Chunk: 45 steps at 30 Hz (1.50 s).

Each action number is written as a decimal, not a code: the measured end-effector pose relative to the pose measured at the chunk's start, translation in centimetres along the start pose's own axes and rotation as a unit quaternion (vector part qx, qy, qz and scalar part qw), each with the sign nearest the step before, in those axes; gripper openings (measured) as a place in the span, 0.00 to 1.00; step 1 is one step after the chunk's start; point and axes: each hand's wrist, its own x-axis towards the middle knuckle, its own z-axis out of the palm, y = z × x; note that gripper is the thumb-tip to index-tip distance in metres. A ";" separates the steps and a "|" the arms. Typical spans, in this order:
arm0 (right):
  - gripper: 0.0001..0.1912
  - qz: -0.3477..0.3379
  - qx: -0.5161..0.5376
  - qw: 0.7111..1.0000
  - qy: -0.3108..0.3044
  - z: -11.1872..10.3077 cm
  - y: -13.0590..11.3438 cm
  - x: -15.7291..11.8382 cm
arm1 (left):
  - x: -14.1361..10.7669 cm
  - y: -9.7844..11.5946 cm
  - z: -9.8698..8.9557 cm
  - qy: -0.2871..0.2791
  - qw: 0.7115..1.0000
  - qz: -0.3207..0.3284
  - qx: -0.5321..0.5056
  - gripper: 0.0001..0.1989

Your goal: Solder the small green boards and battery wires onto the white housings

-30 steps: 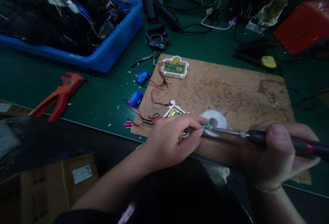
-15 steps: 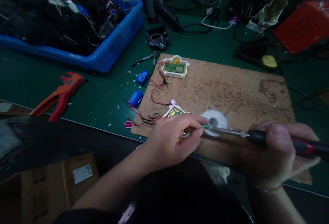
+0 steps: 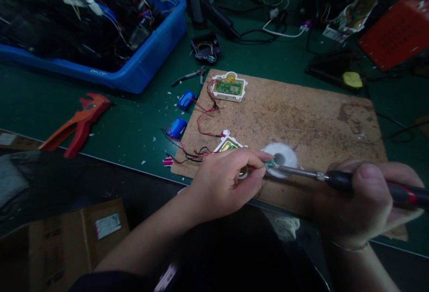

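Between thumb and forefinger, my left hand (image 3: 231, 178) pinches a small green circuit board (image 3: 270, 164) above a white solder spool (image 3: 287, 154). My right hand (image 3: 363, 198) is wrapped round the black and red handle of a soldering iron (image 3: 340, 179), whose metal tip reaches the board's right edge; whether it touches cannot be told. Partly under my left hand lies a white-framed module (image 3: 231, 143) with red and black wires. A second white-framed module (image 3: 229, 87) with a green board sits at the back of the brown work board (image 3: 301, 109).
Two blue batteries (image 3: 177, 127) and cutting pliers (image 3: 187, 77) lie left of the board, with red-orange cutters (image 3: 83, 122) farther left. A blue bin (image 3: 134, 80) of wired parts stands behind. A yellow sponge (image 3: 352, 80) and red box (image 3: 395, 33) are at back right.
My right hand has drawn the soldering iron slightly to the right, its tip shifting along the small board. My left hand has stayed in place with the board.
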 end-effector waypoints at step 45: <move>0.05 -0.026 0.015 1.000 -0.001 0.2 0.3 0.2 | 0.0 -0.2 0.0 -0.001 1.000 0.007 -0.004 0.06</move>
